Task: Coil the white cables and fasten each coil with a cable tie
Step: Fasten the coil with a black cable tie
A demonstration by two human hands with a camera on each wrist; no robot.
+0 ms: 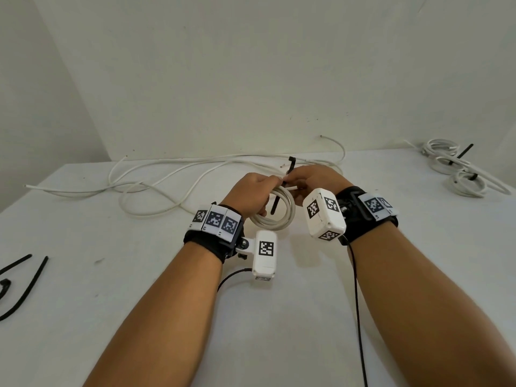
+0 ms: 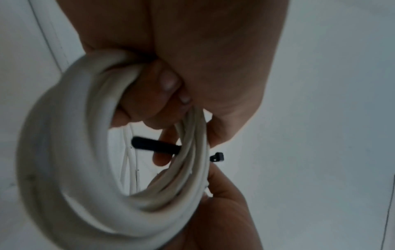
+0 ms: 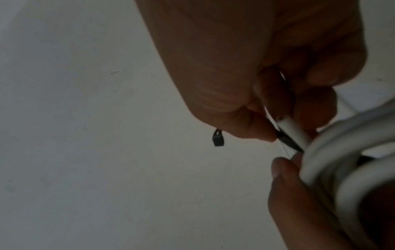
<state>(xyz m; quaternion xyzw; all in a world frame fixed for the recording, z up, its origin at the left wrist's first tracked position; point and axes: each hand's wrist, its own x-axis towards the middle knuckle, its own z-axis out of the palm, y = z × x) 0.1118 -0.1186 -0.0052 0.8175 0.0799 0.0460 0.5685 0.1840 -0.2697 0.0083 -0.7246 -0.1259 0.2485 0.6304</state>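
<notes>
Coil: the white cable coil [image 1: 275,212] is being held up just above the tabletop [image 1: 139,275], dead centre in the head view, between the two hands; its cut end [image 1: 291,188] is poking out at the coil's 12 o'clock.
Left hand: the left hand [image 1: 251,192] is gripping the coil at its 10 o'clock, its fingers [image 2: 153,101] curling through the ring and bunching the loops together.
Cable tie: a black cable tie [image 1: 289,166] is lying across the coil's 12 o'clock edge; its head is sticking up beyond the hands, and its tail [image 1: 276,203] is hanging down through the ring.
Right hand: the right hand [image 1: 315,178] is working at the coil's 1 o'clock, thumb and fingers [image 3: 262,128] pressing together and pinching the tie strap right beside the cable end, with the tie head [image 3: 218,140] jutting out past them.
Loose cable: a long uncoiled white cable [image 1: 173,174] is sprawling over the tabletop at 11 o'clock from the hands, near the wall.
Tied coils: white coils [image 1: 452,166] with black ties on them are lying at 2 o'clock, far off by the tabletop's edge.
Spare ties: black ties [image 1: 30,283] are lying at 8 o'clock, well apart from the hands, at the left edge.
</notes>
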